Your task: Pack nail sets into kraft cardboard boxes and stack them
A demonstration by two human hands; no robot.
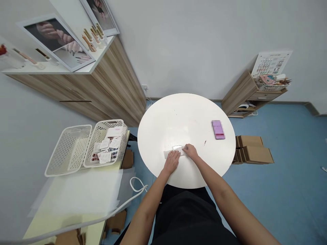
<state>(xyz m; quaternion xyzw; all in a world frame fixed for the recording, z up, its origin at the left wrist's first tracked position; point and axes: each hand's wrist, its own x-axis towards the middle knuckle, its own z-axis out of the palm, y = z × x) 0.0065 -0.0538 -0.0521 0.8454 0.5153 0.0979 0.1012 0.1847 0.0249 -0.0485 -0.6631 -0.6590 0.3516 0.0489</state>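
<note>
A pale, translucent wrapping sheet [167, 154] lies on the white oval table [158, 119], near its front edge. On it, between my hands, is a small flat white piece [177, 147], partly covered; its kind is too small to make out. My left hand [172, 162] rests on the sheet with its fingers stretched forward. At the sheet's right end, the fingertips of my right hand [190, 151] are pinched together on the sheet. Further right on the tabletop lies a purple item [218, 130], blurred into blocks.
To the left, a side table [89, 231] carries a stack of translucent sheets [84, 194], an empty white basket [67, 149] and a basket [123, 139] of cards. A white cable [120, 208] crosses there. Cardboard boxes [258, 154] stand on the floor at right. A wooden cabinet [120, 78] rises behind left.
</note>
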